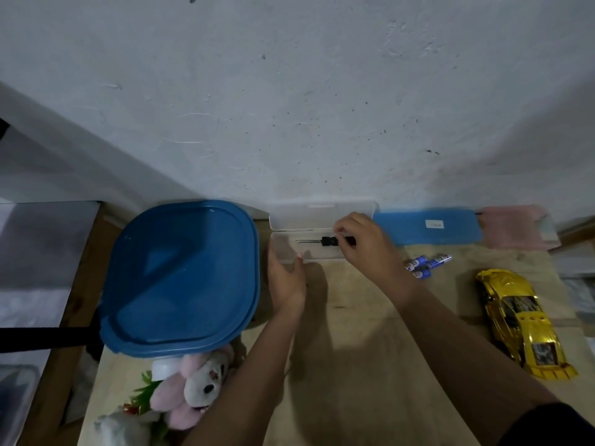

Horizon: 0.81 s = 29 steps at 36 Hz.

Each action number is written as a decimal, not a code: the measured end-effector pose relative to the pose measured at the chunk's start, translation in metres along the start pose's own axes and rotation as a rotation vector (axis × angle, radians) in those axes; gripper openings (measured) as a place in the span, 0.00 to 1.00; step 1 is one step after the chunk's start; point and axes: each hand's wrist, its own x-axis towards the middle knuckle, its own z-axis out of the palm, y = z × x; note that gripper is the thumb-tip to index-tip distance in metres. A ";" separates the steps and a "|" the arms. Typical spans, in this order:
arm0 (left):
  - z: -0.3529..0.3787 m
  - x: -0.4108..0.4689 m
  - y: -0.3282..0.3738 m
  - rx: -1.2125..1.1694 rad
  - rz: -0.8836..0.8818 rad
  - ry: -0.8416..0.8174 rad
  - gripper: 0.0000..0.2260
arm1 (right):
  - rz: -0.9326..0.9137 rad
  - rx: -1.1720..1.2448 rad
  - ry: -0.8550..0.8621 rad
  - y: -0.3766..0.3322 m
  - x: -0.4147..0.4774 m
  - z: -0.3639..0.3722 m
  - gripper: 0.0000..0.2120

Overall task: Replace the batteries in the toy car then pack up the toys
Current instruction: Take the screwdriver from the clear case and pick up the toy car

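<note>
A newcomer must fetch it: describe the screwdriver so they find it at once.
Start at the big blue lid; right of it, against the wall, lies an open clear case. The screwdriver lies inside, the right hand pinching its handle. It is the only black, thin-shafted tool.

Left hand [286, 281] and right hand [367, 243] were bare, forearms [257, 365] uncovered. Dark sleeve [553, 426] covered the right upper arm, at the lower frame corner.
</note>
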 end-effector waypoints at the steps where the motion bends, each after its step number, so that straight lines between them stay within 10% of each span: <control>1: -0.001 0.000 0.000 0.000 0.003 -0.010 0.30 | 0.007 -0.018 -0.037 0.001 -0.001 0.002 0.04; 19: -0.008 -0.001 -0.006 0.003 0.048 -0.108 0.30 | 0.114 -0.192 -0.191 -0.002 -0.001 0.010 0.12; 29: -0.006 -0.001 -0.002 0.153 0.065 -0.089 0.29 | 0.210 0.053 0.021 -0.009 -0.013 -0.001 0.08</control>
